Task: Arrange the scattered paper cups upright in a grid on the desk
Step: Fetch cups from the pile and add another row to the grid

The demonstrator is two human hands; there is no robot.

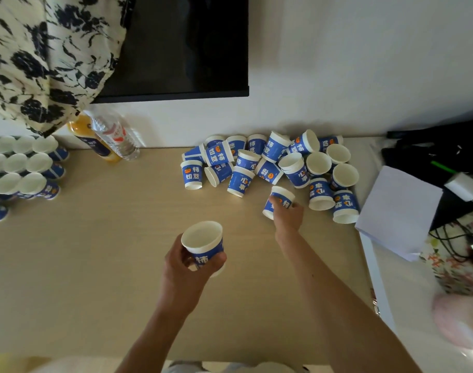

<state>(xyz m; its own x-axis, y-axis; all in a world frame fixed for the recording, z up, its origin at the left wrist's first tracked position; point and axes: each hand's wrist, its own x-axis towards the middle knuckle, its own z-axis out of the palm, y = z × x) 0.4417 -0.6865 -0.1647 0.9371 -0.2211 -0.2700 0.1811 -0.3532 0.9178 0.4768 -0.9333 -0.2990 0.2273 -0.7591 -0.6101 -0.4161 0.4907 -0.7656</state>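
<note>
The left grip is holding a blue-and-white paper cup upright over the middle of the wooden counter, its fingers curling round the cup's wall. The right grip is clasping a tilted cup at the near edge of the scattered pile by the wall. Upright cups are standing in rows at the counter's left end, near a water bottle.

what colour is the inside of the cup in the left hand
White inside, blue printed outside; the cup in the left hand shows best in the head view.
</note>
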